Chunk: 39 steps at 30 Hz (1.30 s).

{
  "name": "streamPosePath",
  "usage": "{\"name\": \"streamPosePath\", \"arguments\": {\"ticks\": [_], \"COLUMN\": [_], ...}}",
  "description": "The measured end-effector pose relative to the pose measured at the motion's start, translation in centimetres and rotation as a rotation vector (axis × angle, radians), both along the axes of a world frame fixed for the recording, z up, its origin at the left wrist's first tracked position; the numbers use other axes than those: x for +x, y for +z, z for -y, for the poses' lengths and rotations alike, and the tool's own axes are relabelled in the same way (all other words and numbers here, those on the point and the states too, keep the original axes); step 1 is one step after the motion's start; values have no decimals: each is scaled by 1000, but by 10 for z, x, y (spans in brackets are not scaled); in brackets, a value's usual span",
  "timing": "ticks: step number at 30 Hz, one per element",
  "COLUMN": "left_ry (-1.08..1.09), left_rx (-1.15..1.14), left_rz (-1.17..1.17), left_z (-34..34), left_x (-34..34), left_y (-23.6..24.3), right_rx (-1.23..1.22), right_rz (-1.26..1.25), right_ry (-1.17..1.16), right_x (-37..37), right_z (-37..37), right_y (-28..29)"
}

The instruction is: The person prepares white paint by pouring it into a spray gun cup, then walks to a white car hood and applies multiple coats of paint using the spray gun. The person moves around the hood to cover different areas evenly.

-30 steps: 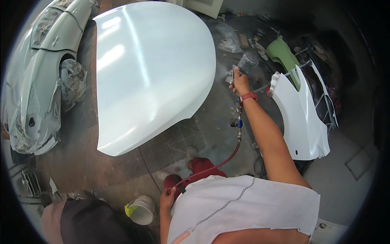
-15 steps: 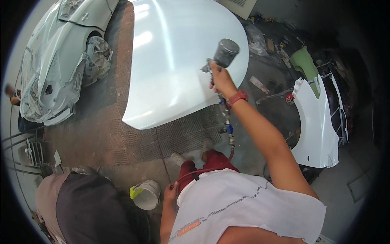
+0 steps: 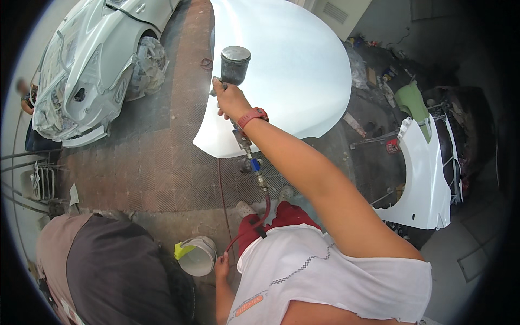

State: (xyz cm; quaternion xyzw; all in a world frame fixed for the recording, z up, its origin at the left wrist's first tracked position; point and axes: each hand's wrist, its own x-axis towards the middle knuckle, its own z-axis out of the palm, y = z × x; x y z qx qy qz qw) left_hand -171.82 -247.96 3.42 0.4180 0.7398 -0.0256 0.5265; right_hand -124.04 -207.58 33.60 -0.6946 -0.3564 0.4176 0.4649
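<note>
My right hand (image 3: 233, 101) is closed round the handle of a spray gun (image 3: 235, 66) with a dark cup on top. It is held over the left edge of a glossy white car hood (image 3: 287, 70). Below the hand, metal fittings and a blue valve (image 3: 255, 164) join the gun to a red air hose (image 3: 265, 211). That hose curves past my waist to my left hand (image 3: 222, 265), whose fingers are closed on it low at my side. A red watch is on my right wrist.
A pale car (image 3: 92, 70) with masked wheel and front stands at the left. On the right are a white fender panel (image 3: 425, 173) on a stand and a green panel (image 3: 411, 100). A bucket (image 3: 199, 257) with a yellow cloth stands beside a dark covered shape (image 3: 119, 265). Another person (image 3: 28, 97) is far left.
My right hand has carried the spray gun leftward across the hood to its left edge. The air hose has followed it. My left hand still holds the hose, and the view has shifted a little.
</note>
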Motion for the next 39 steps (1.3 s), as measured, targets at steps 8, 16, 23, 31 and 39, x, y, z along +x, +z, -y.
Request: {"name": "streamPosePath", "arguments": {"ticks": [8, 16, 23, 31, 39], "left_ry": [-44, -279, -400, -478, -356], "left_rx": [36, -8, -28, -51, -18], "left_rz": [153, 214, 214, 187, 179], "left_z": [-25, -54, -66, -62, -52], "left_x": [45, 142, 235, 323, 319], "left_y": [20, 33, 64, 88, 74], "right_rx": [-27, -105, -154, -183, -221], "right_rz": [67, 185, 153, 141, 302], "right_ry": [-143, -360, -562, -706, -707], "right_x": [81, 243, 384, 518, 540], "right_z": [21, 132, 205, 256, 238], "right_y": [-17, -15, -30, -71, -87]}}
